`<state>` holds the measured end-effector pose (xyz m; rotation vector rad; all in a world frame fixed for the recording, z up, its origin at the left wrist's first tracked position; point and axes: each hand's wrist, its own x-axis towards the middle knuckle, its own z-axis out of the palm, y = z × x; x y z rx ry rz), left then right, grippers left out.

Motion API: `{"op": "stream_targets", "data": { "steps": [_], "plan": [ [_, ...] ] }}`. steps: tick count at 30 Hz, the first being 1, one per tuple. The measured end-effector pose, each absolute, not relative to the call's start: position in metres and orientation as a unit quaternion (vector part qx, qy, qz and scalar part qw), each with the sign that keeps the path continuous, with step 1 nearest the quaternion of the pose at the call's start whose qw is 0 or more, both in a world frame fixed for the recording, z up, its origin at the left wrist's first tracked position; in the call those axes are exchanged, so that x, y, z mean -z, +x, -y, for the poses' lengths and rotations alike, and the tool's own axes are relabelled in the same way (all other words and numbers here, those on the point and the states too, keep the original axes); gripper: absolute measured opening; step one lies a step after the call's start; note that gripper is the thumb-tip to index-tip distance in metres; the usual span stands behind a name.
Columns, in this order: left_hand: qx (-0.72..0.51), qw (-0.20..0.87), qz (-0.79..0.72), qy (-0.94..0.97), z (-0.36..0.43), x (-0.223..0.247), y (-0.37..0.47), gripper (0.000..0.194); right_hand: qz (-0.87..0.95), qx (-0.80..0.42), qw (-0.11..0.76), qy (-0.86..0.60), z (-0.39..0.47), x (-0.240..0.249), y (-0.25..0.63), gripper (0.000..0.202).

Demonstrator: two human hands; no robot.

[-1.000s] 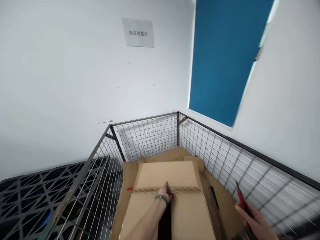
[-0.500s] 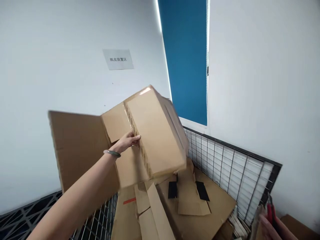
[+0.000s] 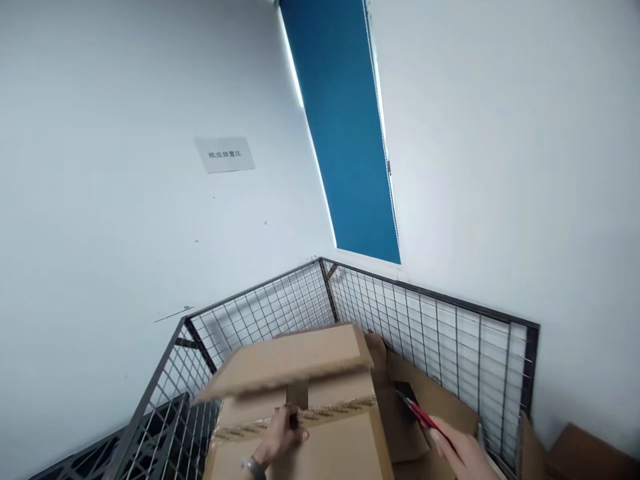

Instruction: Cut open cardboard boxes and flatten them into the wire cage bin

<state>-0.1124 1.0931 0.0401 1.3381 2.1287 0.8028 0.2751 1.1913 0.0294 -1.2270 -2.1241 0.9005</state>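
Inside the Wire Cage: Handling an Emptied Carton

Atop the flattened cardboard [image 3: 430, 400] in the wire cage [image 3: 450, 333] sits the cardboard box [image 3: 310, 407], one flap [image 3: 295, 360] raised toward the corner where the white walls meet.

Handling properties (judged)
- Weight: light; the box appears empty and one hand manages it
- Stiffness: corrugated walls are stiff along the panels and fold readily at the scored creases; the raised flap will swing if taken by its edge
- Surface: dry, matte, good friction; the tape strip [image 3: 310, 419] across the top seam is smoother
- Grip points: the seam or a panel edge near a corner, not the loose flap

Hand state
- Left hand [image 3: 280, 437]: fingers curled onto the taped seam, pressing the box top
- Right hand [image 3: 463, 453]: closed around a red-handled cutter [image 3: 417, 410], tip pointing toward the box; not touching the box

Change from the earlier frame
- Half a second earlier the left hand held the box lifted and tilted above the cage rim, flaps spread wide
- The box now rests low in the cage on the pile
- The right hand with the cutter has moved in from the lower right edge
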Motion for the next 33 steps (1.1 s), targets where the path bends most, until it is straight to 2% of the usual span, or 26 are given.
{"op": "stream_targets", "data": {
  "steps": [4,10,14,19,22,25,29,33],
  "plan": [
    [-0.286,0.278,-0.779,0.484,-1.074,-0.028,-0.114,0.016,0.839,-0.281,0.185,-0.428,-1.218,-0.034,0.249,0.048],
    [-0.338,0.303,-0.763,0.461,-1.044,-0.028,-0.126,0.03,0.88,-0.265,0.13,-0.373,-1.239,-0.037,0.204,0.039],
    [-0.364,0.304,-0.759,0.446,-1.031,-0.022,-0.126,0.032,0.888,-0.258,0.109,-0.365,-1.239,-0.04,0.189,0.038],
    [-0.376,0.306,-0.75,0.45,-1.022,-0.02,-0.12,0.033,0.877,-0.308,0.055,-0.365,-1.221,-0.032,0.208,0.035],
    [-0.373,0.285,-0.754,0.459,-1.021,-0.024,-0.12,0.027,0.859,-0.36,0.021,-0.363,-1.213,-0.031,0.228,0.033],
    [-0.363,0.243,-0.772,0.461,-1.022,-0.032,-0.121,0.019,0.834,-0.399,0.053,-0.379,-1.221,-0.042,0.242,0.044],
    [-0.365,0.184,-0.785,0.466,-1.026,-0.047,-0.123,0.026,0.797,-0.43,0.138,-0.401,-1.243,-0.067,0.244,0.066],
    [-0.379,0.161,-0.776,0.477,-1.028,-0.063,-0.125,0.026,0.796,-0.446,0.132,-0.387,-1.253,-0.085,0.233,0.071]
  ]
}}
